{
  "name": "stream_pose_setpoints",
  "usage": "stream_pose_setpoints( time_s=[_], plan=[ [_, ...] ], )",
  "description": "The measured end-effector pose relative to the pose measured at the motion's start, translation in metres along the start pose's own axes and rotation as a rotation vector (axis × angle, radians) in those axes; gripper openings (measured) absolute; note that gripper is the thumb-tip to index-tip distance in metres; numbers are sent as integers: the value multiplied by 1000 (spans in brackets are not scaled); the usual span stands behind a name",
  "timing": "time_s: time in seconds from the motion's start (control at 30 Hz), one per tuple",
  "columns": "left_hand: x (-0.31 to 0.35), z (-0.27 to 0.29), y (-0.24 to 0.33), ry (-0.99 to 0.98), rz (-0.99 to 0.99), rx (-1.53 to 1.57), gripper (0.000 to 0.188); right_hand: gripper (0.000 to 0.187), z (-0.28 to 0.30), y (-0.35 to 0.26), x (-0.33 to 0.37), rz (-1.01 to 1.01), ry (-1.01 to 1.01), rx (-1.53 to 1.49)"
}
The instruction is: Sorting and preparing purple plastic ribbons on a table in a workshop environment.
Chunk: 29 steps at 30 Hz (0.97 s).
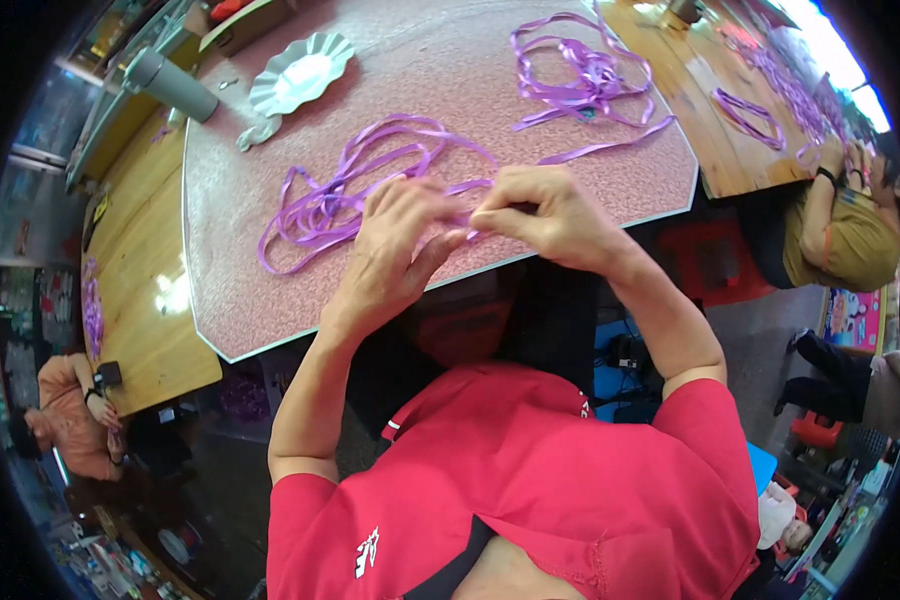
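Note:
A loose heap of purple ribbon [315, 215] lies in loops on the pink speckled table [270, 320], just beyond my left hand [390, 245]. The fingers of that hand are blurred by motion beside a short stretch of ribbon, its thumb pointing right. Whether it grips the ribbon cannot be made out. Close on the right, my right hand [555, 215] pinches the ribbon between thumb and curled forefinger. The fingertips of both hands nearly meet above the table's near edge, and they partly hide the piece between them.
A second purple ribbon bundle [580, 75] lies at the far right of the table. Back left are a pale fluted dish [303, 72] and a grey-green tumbler [170, 85]. People sit at wooden tables [155, 290] on both sides, one in an olive shirt [845, 240].

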<state>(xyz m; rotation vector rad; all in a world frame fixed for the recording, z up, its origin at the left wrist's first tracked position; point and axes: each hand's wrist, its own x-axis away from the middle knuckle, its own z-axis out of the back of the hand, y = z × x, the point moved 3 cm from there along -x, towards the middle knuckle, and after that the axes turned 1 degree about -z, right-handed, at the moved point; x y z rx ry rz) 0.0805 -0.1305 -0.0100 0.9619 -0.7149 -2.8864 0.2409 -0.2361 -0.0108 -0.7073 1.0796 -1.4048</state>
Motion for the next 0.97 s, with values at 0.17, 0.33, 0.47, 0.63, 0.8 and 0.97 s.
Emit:
stream_pose_setpoints(
  time_s=[0.17, 0.33, 0.47, 0.63, 0.8, 0.97],
  plan=[
    [16, 5, -10, -124, 136, 168, 9, 25, -2, -5, 2, 152, -5, 116],
    [34, 39, -18, -42, 288, 139, 16, 26, 59, 48, 15, 201, 312, 574],
    [42, 53, -30, -9, 388, 125, 22, 26, 82, 70, 28, 175, 246, 756],
    [43, 56, -31, 81, 452, 146, 25, 29, 36, 57, 19, 365, 34, 761],
    [43, 60, -40, 109, 434, -80, 24, 25, 30, 72, 16, 299, 176, 774],
    [51, 68, -56, 155, 590, -324, 23, 22, 36, 82, 18, 265, 175, 805]
  ],
)
